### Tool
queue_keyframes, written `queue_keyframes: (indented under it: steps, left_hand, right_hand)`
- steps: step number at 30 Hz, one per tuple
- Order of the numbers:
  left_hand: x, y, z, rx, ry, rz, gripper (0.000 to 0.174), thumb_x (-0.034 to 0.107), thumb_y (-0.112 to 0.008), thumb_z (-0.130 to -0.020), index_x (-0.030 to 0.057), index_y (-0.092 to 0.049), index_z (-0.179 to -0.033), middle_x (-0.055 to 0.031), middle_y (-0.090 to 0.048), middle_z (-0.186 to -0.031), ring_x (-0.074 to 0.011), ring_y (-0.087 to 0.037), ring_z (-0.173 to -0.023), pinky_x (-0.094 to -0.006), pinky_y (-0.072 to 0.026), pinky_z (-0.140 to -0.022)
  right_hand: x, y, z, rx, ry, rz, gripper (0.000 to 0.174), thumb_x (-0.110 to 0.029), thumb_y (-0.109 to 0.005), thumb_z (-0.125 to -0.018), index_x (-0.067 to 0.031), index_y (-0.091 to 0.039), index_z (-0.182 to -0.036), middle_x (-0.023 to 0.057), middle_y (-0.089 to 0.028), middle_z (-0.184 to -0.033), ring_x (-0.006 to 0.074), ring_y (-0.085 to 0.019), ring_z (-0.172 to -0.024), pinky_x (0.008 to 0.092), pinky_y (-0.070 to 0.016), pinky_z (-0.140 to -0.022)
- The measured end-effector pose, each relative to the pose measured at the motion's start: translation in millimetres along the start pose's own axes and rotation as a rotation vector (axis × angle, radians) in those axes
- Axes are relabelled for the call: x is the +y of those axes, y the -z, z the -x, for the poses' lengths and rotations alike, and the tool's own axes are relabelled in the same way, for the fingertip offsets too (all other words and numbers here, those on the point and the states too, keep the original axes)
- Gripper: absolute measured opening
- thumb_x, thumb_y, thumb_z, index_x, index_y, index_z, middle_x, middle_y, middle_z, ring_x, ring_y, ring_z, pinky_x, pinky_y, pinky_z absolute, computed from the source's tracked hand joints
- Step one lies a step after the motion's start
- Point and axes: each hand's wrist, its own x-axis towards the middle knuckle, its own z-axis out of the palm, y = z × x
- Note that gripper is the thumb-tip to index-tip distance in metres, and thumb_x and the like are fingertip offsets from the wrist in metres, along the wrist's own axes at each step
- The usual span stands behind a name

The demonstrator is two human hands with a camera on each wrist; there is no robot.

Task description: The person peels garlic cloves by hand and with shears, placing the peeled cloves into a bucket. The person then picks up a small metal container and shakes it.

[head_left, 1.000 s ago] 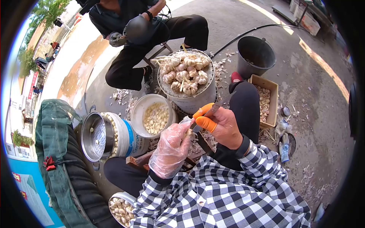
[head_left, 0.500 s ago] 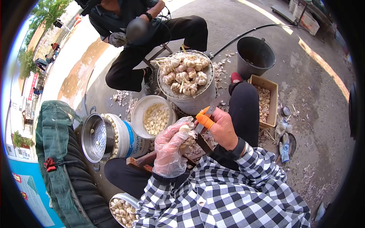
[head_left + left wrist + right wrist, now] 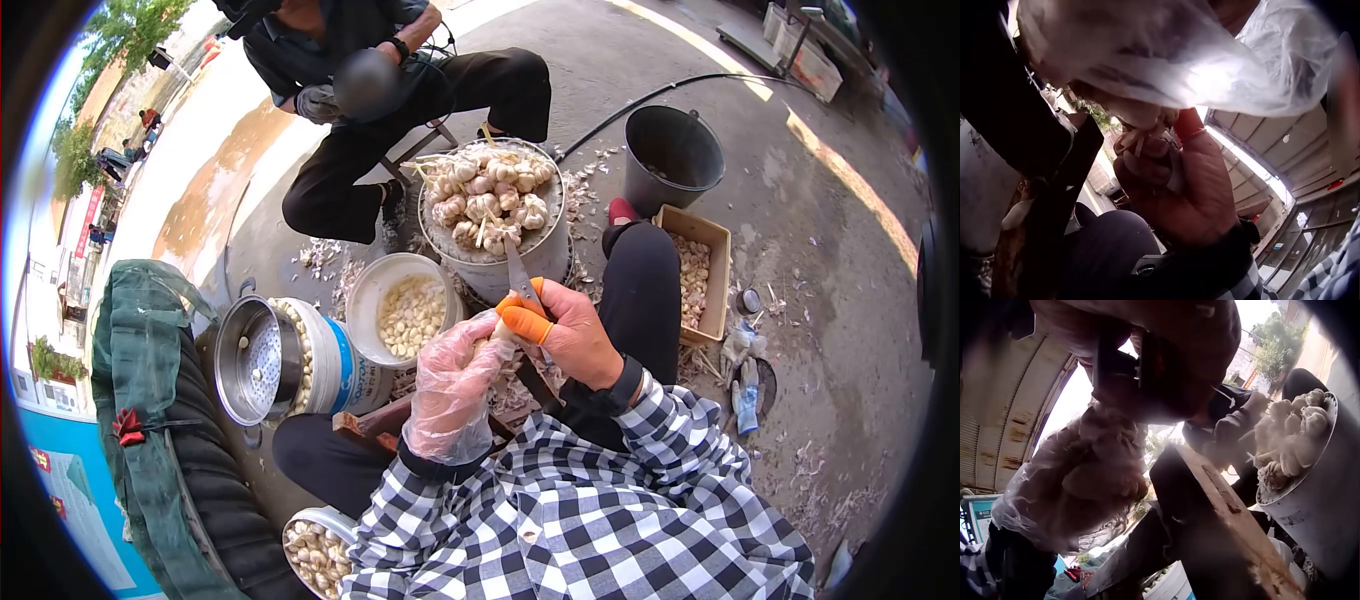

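Note:
In the head view my left hand, in a clear plastic glove, holds garlic over my lap. My right hand, with orange covers on thumb and forefinger, grips a knife whose blade points up and away. Its fingertips meet the garlic beside the left fingers. From the left wrist, the bare right hand shows below the plastic glove, pale garlic pieces between them. The garlic is mostly hidden by fingers. Whole garlic bulbs are heaped on an upturned-looking white drum ahead.
A white tub of peeled cloves stands left of the drum, beside a steel strainer. At right are a black bucket and a box of cloves. Gloves lie on the skin-strewn ground. A person sits opposite.
The knife blade has swung from pointing up-right to nearly upright. The left fingers opened around a pale clove half a second ago, then closed in again near the right hand.

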Motion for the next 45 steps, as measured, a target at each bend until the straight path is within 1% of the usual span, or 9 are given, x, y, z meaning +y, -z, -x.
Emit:
queue_keyframes:
  steps: [13, 18, 23, 28, 33, 37, 41, 43, 45]
  left_hand:
    - [1.7, 12.7, 0.8, 0.023, 0.037, -0.077, 0.011, 0.002, -0.062, -0.087, -0.0038, -0.065, -0.096, -0.0064, -0.067, -0.093, -0.0098, -0.062, -0.082, -0.0246, -0.0506, -0.077]
    - [12.8, 8.6, 5.8, -0.021, 0.102, 0.211, 0.013, 0.002, -0.06, -0.087, -0.0032, -0.066, -0.097, -0.0054, -0.067, -0.093, -0.0091, -0.061, -0.082, -0.0228, -0.0489, -0.077]
    - [3.0, 13.4, 0.7, -0.101, 0.133, 0.176, 0.015, 0.004, -0.061, -0.089, -0.0024, -0.067, -0.101, -0.0056, -0.068, -0.094, -0.0073, -0.06, -0.08, -0.0219, -0.0484, -0.072]
    - [6.4, -1.7, -12.9, -0.237, 0.071, 0.001, 0.064, 0.003, -0.066, -0.085, -0.003, -0.038, -0.143, -0.0019, -0.058, -0.085, -0.0056, -0.054, -0.074, -0.0198, -0.0454, -0.071]
    - [11.0, -10.9, -13.5, -0.365, 0.068, 0.042, 0.056, 0.001, -0.061, -0.087, 0.0007, -0.042, -0.14, -0.0061, -0.06, -0.11, -0.0074, -0.057, -0.098, -0.023, -0.0485, -0.082]
    - [-4.8, -10.0, -12.6, -0.338, -0.118, 0.072, 0.032, 0.01, -0.061, -0.092, 0.0021, -0.056, -0.122, -0.0073, -0.065, -0.092, -0.0078, -0.057, -0.075, -0.0248, -0.0487, -0.065]
    - [6.7, -2.2, 1.3, -0.314, 0.131, 0.404, 0.027, 0.01, -0.055, -0.097, -0.0008, -0.059, -0.121, -0.004, -0.064, -0.104, -0.0067, -0.059, -0.09, -0.0228, -0.0482, -0.083]
    - [11.9, 7.9, 8.0, -0.242, 0.218, 0.469, 0.031, 0.023, -0.06, -0.096, -0.0015, -0.061, -0.115, -0.0023, -0.065, -0.093, -0.0067, -0.061, -0.083, -0.021, -0.0495, -0.077]
    - [20.5, 14.9, 11.8, -0.153, 0.279, 0.399, 0.033, 0.026, -0.058, -0.097, -0.0013, -0.062, -0.114, -0.0013, -0.063, -0.085, -0.0066, -0.06, -0.075, -0.0204, -0.0501, -0.07]
  right_hand:
    - [-0.7, -6.4, 4.2, 0.016, 0.063, 0.113, 0.016, -0.02, -0.063, -0.095, -0.006, -0.059, -0.1, -0.0032, -0.057, -0.075, 0.0017, -0.05, -0.06, 0.0179, -0.0367, -0.05]
    - [6.3, 1.5, 1.3, -0.094, -0.239, -0.59, 0.02, -0.027, -0.057, -0.098, -0.0067, -0.055, -0.101, 0.0001, -0.055, -0.076, 0.0071, -0.049, -0.056, 0.0205, -0.0363, -0.045]
    - [10.7, 21.3, -4.0, -0.074, -0.199, -0.748, 0.02, -0.026, -0.055, -0.099, -0.0068, -0.055, -0.102, 0.0024, -0.055, -0.079, 0.0084, -0.048, -0.057, 0.0202, -0.0348, -0.045]
    - [-5.3, 19.9, 5.3, 0.076, 0.041, -0.246, 0.019, -0.019, -0.061, -0.096, -0.0045, -0.059, -0.108, 0.0014, -0.061, -0.079, 0.0067, -0.05, -0.057, 0.0218, -0.0391, -0.049]
    - [-16.0, 11.9, 13.3, 0.085, 0.454, 0.587, 0.013, -0.004, -0.067, -0.088, 0.0019, -0.067, -0.1, 0.0056, -0.067, -0.085, 0.009, -0.06, -0.074, 0.0221, -0.0475, -0.067]
    - [-28.5, 5.1, 23.0, 0.004, 0.19, 0.558, 0.014, -0.003, -0.065, -0.09, 0.0027, -0.067, -0.102, 0.0058, -0.067, -0.084, 0.0089, -0.06, -0.073, 0.0233, -0.0482, -0.067]
    - [-30.1, -9.0, 22.1, 0.023, 0.209, 0.545, 0.019, -0.009, -0.064, -0.092, 0.0017, -0.065, -0.108, 0.0002, -0.064, -0.08, 0.0045, -0.055, -0.069, 0.0204, -0.0456, -0.062]
    - [-29.9, -8.4, 20.5, -0.059, -0.123, 0.202, 0.019, -0.011, -0.066, -0.091, 0.0003, -0.065, -0.106, -0.0009, -0.062, -0.077, 0.0016, -0.051, -0.064, 0.0175, -0.0397, -0.055]
    - [-14.5, -1.1, 19.6, -0.089, -0.133, 0.33, 0.013, -0.012, -0.067, -0.091, 0.0002, -0.066, -0.096, -0.003, -0.06, -0.069, 0.0013, -0.048, -0.054, 0.0183, -0.0357, -0.048]
